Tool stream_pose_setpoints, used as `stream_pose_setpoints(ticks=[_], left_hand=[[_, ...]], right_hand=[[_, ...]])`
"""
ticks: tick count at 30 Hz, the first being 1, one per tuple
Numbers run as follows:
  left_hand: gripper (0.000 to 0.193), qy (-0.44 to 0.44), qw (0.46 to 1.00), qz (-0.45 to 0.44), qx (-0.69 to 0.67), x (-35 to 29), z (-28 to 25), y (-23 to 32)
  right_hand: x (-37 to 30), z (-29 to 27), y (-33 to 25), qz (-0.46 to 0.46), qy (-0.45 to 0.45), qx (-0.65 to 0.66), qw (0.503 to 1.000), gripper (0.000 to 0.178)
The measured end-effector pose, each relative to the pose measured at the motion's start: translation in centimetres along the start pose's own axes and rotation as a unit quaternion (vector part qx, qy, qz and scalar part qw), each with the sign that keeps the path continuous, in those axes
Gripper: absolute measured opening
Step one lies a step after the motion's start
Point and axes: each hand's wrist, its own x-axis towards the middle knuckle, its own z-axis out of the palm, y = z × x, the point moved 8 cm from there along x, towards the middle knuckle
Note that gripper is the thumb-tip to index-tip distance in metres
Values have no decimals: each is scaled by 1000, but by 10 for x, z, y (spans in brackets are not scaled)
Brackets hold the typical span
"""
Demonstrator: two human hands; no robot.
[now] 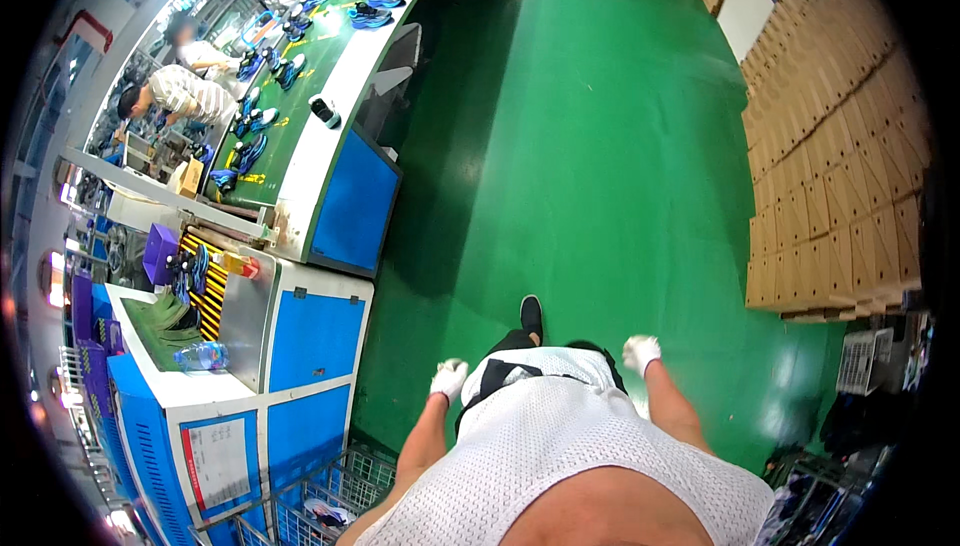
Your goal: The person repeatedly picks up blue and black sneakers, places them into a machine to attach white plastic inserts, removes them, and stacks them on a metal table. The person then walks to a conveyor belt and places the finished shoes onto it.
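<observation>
My left hand (449, 378), in a white glove, hangs beside my hip with its fingers curled in and nothing visible in them. Out to the other side, my right hand (641, 353) wears a white glove too; its fingers are bent into a loose fist, and no object shows there. Both hands are over the green floor, touching nothing. Nearest to the left hand is the blue and white machine cabinet (318, 338). One dark shoe of mine (531, 318) is stepped forward on the floor.
Sports shoes (370, 16) line a green conveyor (330, 46) at the left, where two people work. Stacked brown cartons (830, 196) form a wall at the right. Wire baskets (355, 486) stand at the lower left. A green floor (600, 146) runs between.
</observation>
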Motion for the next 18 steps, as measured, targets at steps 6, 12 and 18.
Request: stream_pose_setpoints(ticks=[6,12,18], left_hand=[[55,28,996,43,75,131,-109,144],[56,-6,997,69,24,244,-164,251],[57,-21,999,-22,32,319,-213,287]], right_hand=[[-17,73,-90,-13,153,-375,914,54],[132,113,-163,24,106,-329,938,66],[213,187,-405,-94,119,-495,856,41]])
